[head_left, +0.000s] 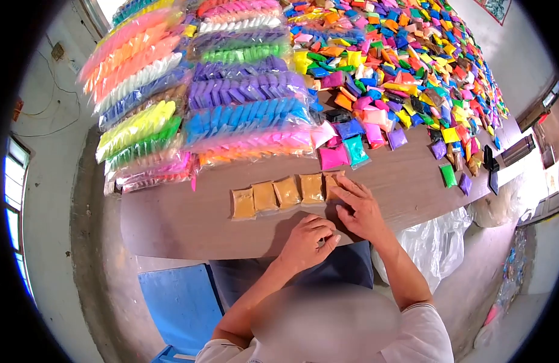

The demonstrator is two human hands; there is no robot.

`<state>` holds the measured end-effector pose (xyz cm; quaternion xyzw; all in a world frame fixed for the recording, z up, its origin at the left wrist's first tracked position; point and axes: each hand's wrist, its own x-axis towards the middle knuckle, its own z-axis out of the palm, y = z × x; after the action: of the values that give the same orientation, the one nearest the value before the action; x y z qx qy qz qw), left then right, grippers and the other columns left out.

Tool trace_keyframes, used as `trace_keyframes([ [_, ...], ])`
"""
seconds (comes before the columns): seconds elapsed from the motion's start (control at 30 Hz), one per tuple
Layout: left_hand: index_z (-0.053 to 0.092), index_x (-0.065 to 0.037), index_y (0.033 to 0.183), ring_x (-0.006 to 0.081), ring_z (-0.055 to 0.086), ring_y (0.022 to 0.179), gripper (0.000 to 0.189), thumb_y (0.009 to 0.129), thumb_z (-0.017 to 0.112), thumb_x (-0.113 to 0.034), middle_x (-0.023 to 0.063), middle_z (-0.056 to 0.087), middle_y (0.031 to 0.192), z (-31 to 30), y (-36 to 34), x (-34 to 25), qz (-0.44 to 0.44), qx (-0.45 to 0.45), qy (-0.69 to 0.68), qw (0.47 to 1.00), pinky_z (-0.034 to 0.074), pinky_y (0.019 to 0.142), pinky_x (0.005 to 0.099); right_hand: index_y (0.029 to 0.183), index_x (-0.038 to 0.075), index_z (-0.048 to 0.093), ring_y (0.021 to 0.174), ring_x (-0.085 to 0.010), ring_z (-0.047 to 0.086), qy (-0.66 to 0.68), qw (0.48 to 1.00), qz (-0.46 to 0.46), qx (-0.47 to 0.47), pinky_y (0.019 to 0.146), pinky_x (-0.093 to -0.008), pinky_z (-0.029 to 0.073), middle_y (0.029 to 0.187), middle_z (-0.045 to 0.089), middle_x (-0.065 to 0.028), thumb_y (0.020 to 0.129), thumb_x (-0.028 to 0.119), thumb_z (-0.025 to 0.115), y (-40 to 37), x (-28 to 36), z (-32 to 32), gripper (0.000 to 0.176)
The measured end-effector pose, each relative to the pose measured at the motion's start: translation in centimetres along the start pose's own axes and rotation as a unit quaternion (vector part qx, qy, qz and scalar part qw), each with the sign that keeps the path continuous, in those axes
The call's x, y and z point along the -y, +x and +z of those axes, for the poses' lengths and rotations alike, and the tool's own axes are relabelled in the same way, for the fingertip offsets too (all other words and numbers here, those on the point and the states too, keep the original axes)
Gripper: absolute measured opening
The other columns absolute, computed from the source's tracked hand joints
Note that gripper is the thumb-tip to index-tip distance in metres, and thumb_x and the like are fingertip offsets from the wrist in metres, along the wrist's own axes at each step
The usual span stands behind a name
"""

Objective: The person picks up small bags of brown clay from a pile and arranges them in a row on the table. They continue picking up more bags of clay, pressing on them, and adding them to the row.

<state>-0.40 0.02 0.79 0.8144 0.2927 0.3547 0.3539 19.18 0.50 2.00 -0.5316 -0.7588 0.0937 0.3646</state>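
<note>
Several small clear packets of brown clay-like material lie side by side in a slightly slanting row on the table. The leftmost brown packet is farthest from my hands. My right hand rests over the rightmost brown packet, its fingers stretched out and touching it, the thumb apart. That packet is partly hidden by the fingers. Below the row, near the table's front edge, my left hand is loosely curled with the thumb apart and nothing visible in it.
Long clear bags of sorted coloured packets are stacked at the back left. A big heap of loose mixed packets covers the back right. A black object lies at the right edge. Plastic bags hang below; a blue chair stands left.
</note>
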Motion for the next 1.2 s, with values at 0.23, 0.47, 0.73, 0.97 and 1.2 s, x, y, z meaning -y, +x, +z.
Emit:
trace_keyframes([
  [0.23, 0.061, -0.002, 0.073, 0.0279, 0.061, 0.091, 0.022, 0.085, 0.07, -0.018, 0.0075, 0.068, 0.092, 0.3, 0.0, 0.3, 0.006, 0.008, 0.02, 1.0, 0.05, 0.083, 0.0388, 0.115, 0.002, 0.068, 0.105, -0.0276, 0.065, 0.155, 0.97, 0.187, -0.025, 0.083, -0.0364, 0.053, 0.126, 0.062, -0.0154, 0.089, 0.009, 0.071, -0.2, -1.5, -1.6, 0.027],
  [0.47, 0.061, -0.002, 0.072, 0.0272, 0.061, 0.091, 0.022, 0.084, 0.07, -0.017, 0.0069, 0.068, 0.091, 0.2, 0.1, 0.1, 0.0, 0.005, 0.02, 1.0, 0.05, 0.083, 0.0385, 0.11, 0.003, 0.068, 0.095, -0.0356, 0.064, 0.049, 0.984, 0.164, -0.049, 0.079, -0.0391, 0.053, 0.111, 0.063, -0.0173, 0.085, 0.015, 0.073, 1.2, -1.5, 0.1, 0.028],
  [0.73, 0.064, -0.001, 0.074, 0.029, 0.063, 0.092, 0.017, 0.082, 0.071, -0.014, 0.0092, 0.07, 0.094, 0.1, 0.0, 0.1, 0.0, 0.003, 0.017, 1.0, 0.052, 0.081, 0.0384, 0.111, 0.0, 0.062, 0.086, -0.0235, 0.064, 0.073, 0.955, 0.284, 0.045, 0.078, -0.0339, 0.051, 0.095, 0.062, -0.0115, 0.085, 0.017, 0.075, 1.7, -1.6, 0.0, 0.033],
  [0.97, 0.066, -0.002, 0.086, 0.0295, 0.06, 0.089, 0.025, 0.09, 0.068, -0.027, 0.0093, 0.067, 0.09, -0.4, 0.1, 0.0, -0.033, 0.038, 0.004, 0.999, 0.049, 0.08, 0.0391, 0.115, 0.002, 0.063, 0.093, -0.0121, 0.061, 0.53, 0.783, 0.325, -0.014, 0.081, -0.0283, 0.052, 0.098, 0.064, -0.0007, 0.089, 0.012, 0.072, -1.0, 1.5, -2.0, 0.03],
  [1.2, 0.068, -0.001, 0.091, 0.0309, 0.059, 0.09, 0.03, 0.093, 0.064, -0.031, 0.0118, 0.066, 0.09, -0.1, 0.0, 0.1, 0.03, -0.002, 0.019, 0.999, 0.047, 0.083, 0.0412, 0.116, 0.0, 0.064, 0.092, -0.0088, 0.061, 0.585, 0.738, 0.336, 0.023, 0.081, -0.0242, 0.05, 0.101, 0.067, -0.0016, 0.093, 0.013, 0.07, -3.6, 2.7, 0.0, 0.026],
])
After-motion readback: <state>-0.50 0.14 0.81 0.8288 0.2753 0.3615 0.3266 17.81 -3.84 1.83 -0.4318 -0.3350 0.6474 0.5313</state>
